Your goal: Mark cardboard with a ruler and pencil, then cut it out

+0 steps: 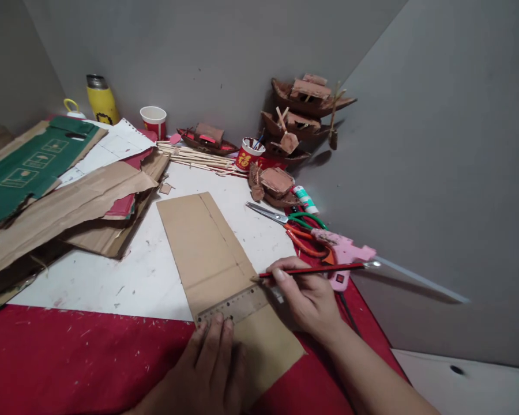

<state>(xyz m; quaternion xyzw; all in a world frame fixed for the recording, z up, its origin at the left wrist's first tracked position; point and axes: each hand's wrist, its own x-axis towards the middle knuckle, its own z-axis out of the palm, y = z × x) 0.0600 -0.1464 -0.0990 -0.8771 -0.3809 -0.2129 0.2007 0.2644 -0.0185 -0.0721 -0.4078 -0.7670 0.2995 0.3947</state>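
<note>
A brown cardboard piece (207,242) lies slanted on the table, with pencil lines along its right side and across its middle. Across it rests a clear ruler (237,305). The outstretched fingers of my left hand (211,357) lie flat on the ruler's left end and the cardboard. My right hand (307,294) is closed around a red and black pencil (320,269). The pencil's tip touches or hovers just over the cardboard's right edge, above the ruler; I cannot tell which. Part of the ruler's right end is hidden by my right hand.
Scissors (268,213) and a pink glue gun (346,253) lie to the right. Several model boats (277,181) and a paper cup (248,154) stand behind, near thin sticks (194,155). Cardboard scraps (60,202) pile up at left, before a yellow bottle (101,101). Grey walls enclose the table.
</note>
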